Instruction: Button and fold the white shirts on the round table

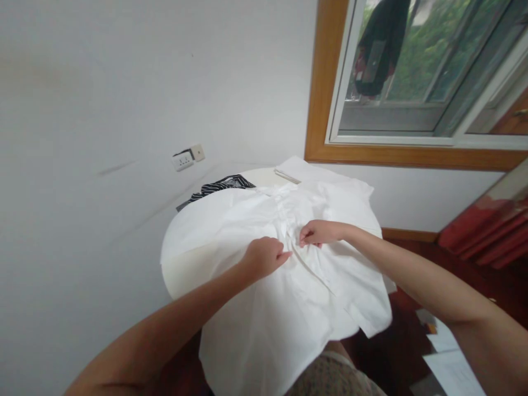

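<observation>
A white garment (264,324) lies spread over a round, pale table (187,269), its lower part hanging over the near edge. The cloth is gathered in puckers along a line down the middle, and a narrow white tie (310,270) trails from there toward the lower right. My left hand (266,256) is closed at the left side of the gathers, its thumb pointing right. Just across from it, my right hand (320,233) pinches the gathered cloth with its fingertips. Whether either hand also has the tie in its fingers is hard to see.
Black-and-white striped cloth (225,185) lies at the table's far left edge, by the wall with a socket (182,160). A wood-framed window (315,110) is at the upper right. Papers (451,363) lie low on the right, and a red curtain (490,228) hangs beyond.
</observation>
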A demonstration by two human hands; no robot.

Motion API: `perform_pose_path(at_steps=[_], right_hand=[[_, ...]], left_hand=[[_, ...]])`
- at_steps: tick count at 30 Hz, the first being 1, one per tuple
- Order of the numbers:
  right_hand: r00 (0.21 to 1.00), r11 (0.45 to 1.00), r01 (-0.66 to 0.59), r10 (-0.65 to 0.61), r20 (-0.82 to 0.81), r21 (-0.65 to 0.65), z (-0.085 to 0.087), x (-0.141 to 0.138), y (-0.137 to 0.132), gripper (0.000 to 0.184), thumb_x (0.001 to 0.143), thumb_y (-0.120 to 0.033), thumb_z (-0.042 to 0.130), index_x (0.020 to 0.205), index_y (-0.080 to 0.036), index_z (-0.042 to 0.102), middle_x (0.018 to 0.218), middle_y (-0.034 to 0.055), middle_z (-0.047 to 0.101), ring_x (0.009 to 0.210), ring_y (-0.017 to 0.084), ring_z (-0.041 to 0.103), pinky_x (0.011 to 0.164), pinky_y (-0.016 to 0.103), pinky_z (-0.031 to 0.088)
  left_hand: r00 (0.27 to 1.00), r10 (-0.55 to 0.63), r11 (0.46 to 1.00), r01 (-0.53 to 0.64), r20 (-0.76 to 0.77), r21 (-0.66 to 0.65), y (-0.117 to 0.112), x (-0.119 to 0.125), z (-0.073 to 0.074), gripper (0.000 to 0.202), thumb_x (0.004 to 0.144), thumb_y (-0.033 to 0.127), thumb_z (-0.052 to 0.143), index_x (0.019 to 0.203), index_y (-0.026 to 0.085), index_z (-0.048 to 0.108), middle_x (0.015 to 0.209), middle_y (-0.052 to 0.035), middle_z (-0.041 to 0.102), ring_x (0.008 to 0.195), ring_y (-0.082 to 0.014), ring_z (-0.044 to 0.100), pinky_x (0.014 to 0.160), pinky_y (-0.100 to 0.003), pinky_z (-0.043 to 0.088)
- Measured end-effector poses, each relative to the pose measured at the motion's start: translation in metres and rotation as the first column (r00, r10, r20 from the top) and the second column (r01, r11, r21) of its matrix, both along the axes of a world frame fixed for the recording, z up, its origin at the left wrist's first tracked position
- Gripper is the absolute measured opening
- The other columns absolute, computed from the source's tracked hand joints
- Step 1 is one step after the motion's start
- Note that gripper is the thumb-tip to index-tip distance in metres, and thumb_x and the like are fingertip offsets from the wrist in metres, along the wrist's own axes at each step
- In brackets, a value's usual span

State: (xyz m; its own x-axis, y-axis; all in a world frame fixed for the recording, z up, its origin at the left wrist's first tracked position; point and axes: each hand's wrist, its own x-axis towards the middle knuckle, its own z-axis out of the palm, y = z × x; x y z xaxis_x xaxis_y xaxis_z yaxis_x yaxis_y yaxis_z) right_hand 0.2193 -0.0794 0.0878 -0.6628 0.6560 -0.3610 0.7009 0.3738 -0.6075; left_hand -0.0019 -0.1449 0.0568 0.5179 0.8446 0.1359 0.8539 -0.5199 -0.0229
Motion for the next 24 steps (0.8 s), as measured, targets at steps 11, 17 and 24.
perform_pose_path(at_steps=[11,17,24], right_hand=[[0.983,0.859,-0.184,0.173,0.067,0.477,-0.001,-0.003,0.011,0.028,0.083,-0.021,0.056,0.106,-0.016,0.071,0.104,0.0105,0.069,0.103,0.023,0.061,0.093,0.034,0.044],[0.987,0.831,-0.152,0.100,0.125,0.536,-0.057,0.005,-0.009,0.058,0.095,-0.046,0.041,0.146,-0.019,0.038,0.153,0.0149,0.031,0.141,0.029,0.027,0.112,0.049,0.026],[0.997,0.769,0.010,-0.057,0.052,0.639,-0.076,0.001,-0.040,0.069,0.093,-0.062,0.029,0.152,-0.026,0.021,0.156,0.0110,0.022,0.144,0.030,0.015,0.113,0.061,0.009]], left_hand=[[0.984,0.113,0.990,-0.122,-0.137,-0.065,0.000,0.006,-0.007,0.036,0.093,0.048,0.042,0.099,0.016,0.058,0.082,-0.0105,0.069,0.075,-0.0241,0.067,0.065,-0.031,0.046],[0.989,0.107,0.989,-0.116,-0.106,-0.091,0.001,0.004,-0.008,0.027,0.093,0.043,0.044,0.099,0.018,0.055,0.085,-0.0086,0.069,0.077,-0.0217,0.068,0.066,-0.028,0.047],[0.987,0.103,0.988,-0.115,-0.122,-0.104,-0.002,0.003,-0.007,0.036,0.093,0.048,0.042,0.105,0.017,0.053,0.083,-0.0098,0.070,0.076,-0.0237,0.068,0.064,-0.029,0.047]])
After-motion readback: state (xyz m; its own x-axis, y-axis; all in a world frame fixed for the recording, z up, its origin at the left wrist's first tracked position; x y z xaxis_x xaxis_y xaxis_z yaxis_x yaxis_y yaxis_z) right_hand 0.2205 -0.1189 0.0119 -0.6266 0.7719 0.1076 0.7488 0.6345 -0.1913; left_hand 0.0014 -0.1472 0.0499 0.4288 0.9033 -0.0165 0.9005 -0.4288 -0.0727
